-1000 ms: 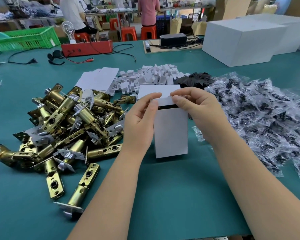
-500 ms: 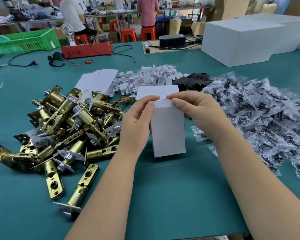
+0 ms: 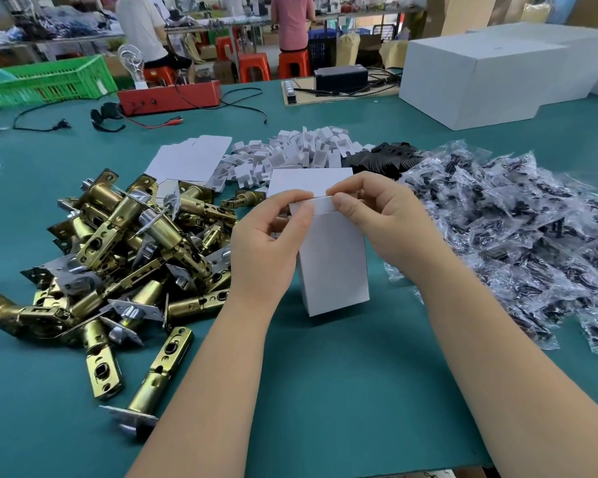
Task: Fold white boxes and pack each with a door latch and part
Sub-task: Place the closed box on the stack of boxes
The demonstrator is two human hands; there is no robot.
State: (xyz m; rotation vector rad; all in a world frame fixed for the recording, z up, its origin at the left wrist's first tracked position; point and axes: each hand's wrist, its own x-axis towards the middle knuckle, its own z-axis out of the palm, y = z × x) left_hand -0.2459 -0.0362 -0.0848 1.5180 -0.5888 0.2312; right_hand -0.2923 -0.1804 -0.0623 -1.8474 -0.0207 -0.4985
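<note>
both hands meet at the top of one small white box, which stands upright on the green worktop near its middle, closer to the person's edge than the supply piles. left hand grips the box's upper left corner, thumb on the front face and fingers curled behind; right hand pinches the upper right corner, thumb pressing the top fold down.

a second ago a dark slit showed under that fold, the tuck flap only partly home. half a second ago the slit had gone, and now the flap lies flush along the front edge while the lid panel still stands up behind it. i judge that this end is being closed; whether a latch and part are already inside cannot be told, since the walls hide the contents.

left of the box, toward the left edge, lies the heap of brass door latches. behind it, toward the far side, sit flat white box blanks, then a mound of small white parts and black plates. right of the box, toward the right edge, spreads the pile of clear bagged parts. none of these heaps has shifted across the three frames, so only the box is moving on.
</note>
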